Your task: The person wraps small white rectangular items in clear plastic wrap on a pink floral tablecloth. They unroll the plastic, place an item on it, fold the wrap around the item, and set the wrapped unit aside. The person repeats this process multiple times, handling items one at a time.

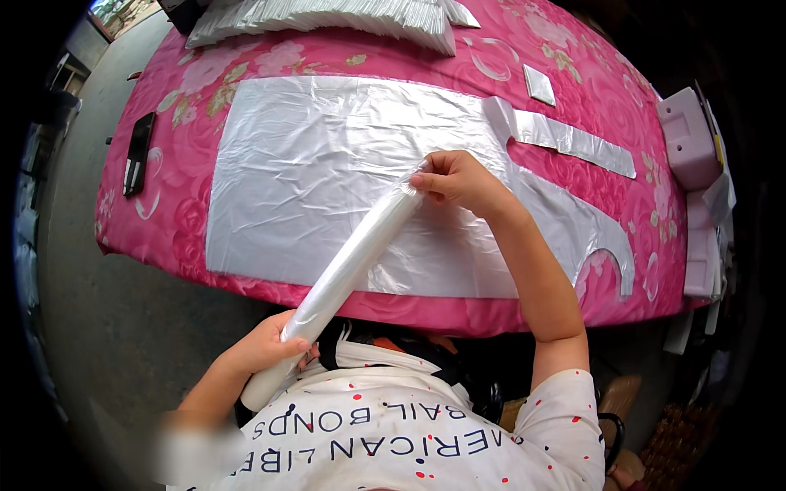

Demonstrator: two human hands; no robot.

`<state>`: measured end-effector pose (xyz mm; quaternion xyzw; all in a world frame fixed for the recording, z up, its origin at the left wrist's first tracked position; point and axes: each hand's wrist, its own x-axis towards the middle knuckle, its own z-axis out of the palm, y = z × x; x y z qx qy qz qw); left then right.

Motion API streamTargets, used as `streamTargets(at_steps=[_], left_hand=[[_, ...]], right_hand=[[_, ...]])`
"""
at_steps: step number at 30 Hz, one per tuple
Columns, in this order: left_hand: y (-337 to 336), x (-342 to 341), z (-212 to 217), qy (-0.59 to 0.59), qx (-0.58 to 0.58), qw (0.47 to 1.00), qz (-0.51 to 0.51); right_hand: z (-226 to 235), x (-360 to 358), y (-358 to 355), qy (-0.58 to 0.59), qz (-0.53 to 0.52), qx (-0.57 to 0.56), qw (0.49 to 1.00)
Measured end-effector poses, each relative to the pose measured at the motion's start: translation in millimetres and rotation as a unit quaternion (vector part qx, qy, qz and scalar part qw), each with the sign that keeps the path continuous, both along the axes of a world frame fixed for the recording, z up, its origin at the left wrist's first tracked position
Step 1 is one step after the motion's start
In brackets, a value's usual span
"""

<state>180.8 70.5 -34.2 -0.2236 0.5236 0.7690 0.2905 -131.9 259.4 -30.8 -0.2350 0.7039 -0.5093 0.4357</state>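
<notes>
A long, narrow white plastic strip (348, 250), folded or rolled into a tube shape, slants from my lap up over the table. My left hand (274, 342) is wrapped round its lower end, close to my body. At the upper end my right hand (463, 182) pinches the tip between thumb and fingers. Beneath it a thin, shiny white plastic sheet (286, 180) lies spread and wrinkled on the table. Its right side has curved cutouts and strap-like ends, like a disposable apron.
A pink floral cloth covers the table (190, 217). A black phone (137, 154) lies at its left edge. Folded white plastic pieces (327, 23) are stacked in a row at the back. One small folded packet (539, 85) lies far right, and pale pink bins (688, 139) stand beyond the right edge.
</notes>
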Motion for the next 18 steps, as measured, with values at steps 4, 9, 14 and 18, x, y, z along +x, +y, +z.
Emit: streamTargets(at_steps=[4, 9, 14, 18], left_hand=[[-1.0, -7.5, 3.8, -0.009, -0.006, 1.000, -0.020], [-8.7, 2.4, 1.3, -0.053, 0.029, 0.997, -0.057], [-36.7, 26.3, 7.0, -0.068, 0.045, 0.989, -0.127], [-78.6, 39.3, 9.7, -0.063, -0.024, 0.966, -0.251]], right_hand=[[0.7, -11.7, 16.6, 0.023, -0.023, 0.014, 0.999], [-1.4, -51.6, 57.5, 0.085, -0.134, 0.002, 0.987], [4.0, -94.9, 119.9, 0.109, -0.259, 0.071, 0.957], [6.6, -120.7, 164.9, 0.186, -0.259, 0.097, 0.943]])
